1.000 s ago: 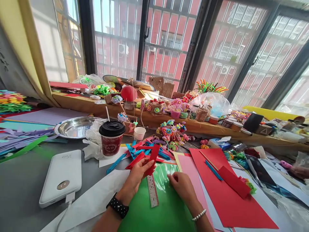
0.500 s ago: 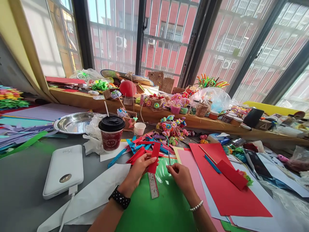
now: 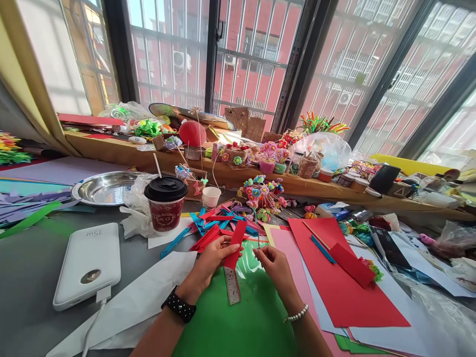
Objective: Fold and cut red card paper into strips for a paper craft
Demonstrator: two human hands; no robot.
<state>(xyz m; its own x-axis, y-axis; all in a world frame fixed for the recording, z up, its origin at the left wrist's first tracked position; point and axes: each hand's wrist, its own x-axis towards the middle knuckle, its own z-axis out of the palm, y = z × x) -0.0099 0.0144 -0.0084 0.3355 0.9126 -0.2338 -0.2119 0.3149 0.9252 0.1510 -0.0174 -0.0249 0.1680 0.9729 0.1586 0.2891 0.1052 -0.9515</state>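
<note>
My left hand (image 3: 217, 255) is closed on a red paper strip (image 3: 235, 243), which stands tilted upward between thumb and fingers. Just below it a short patterned ruler (image 3: 232, 286) lies on the green mat (image 3: 238, 327). To the right, my right hand (image 3: 271, 263) pinches a thin, dark, upright tool (image 3: 258, 233); its exact kind is too small to tell. The two hands are apart, both over the mat. Behind the left hand sits a pile of red strips (image 3: 206, 239) and blue strips (image 3: 199, 224).
A lidded drink cup (image 3: 165, 210), a white power bank (image 3: 89, 265) with its cable, and a steel dish (image 3: 78, 192) stand to the left. Sheets of red paper (image 3: 357, 292) overlap on the right. Yarn flowers (image 3: 262, 191) and a small paper cup (image 3: 211, 197) are behind the pile.
The whole view has shifted slightly, so things appear a little further left. Both hands keep their grips, with almost no movement relative to the mat.
</note>
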